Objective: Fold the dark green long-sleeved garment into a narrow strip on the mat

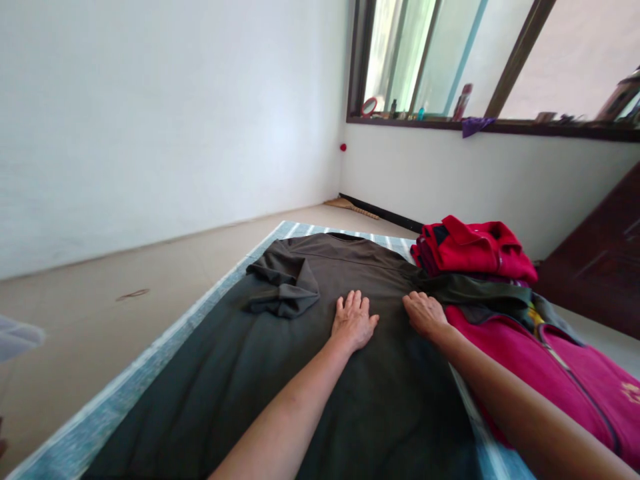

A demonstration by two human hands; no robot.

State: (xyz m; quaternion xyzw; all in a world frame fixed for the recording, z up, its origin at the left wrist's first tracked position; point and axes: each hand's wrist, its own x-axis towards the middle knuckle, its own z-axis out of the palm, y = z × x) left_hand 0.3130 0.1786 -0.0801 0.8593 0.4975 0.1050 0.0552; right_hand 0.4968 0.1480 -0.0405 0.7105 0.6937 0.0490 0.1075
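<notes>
A dark long-sleeved top (295,373) lies spread out, its collar pointing away from me. Its left sleeve (287,293) is folded in over the body, and the right sleeve (475,291) stretches out across other clothes. My left hand (353,321) rests flat on the middle of the top with its fingers apart. Near the top's right underarm, my right hand (424,312) is closed with fingers curled on the fabric. The fingertips there are partly hidden.
Underneath is a blue-and-white striped mat (175,360) on the tiled floor (150,267). Folded red clothes (480,247) are stacked at the right, with a magenta zip jacket (560,380) nearer me. Small items and a purple cloth (475,125) sit along the windowsill.
</notes>
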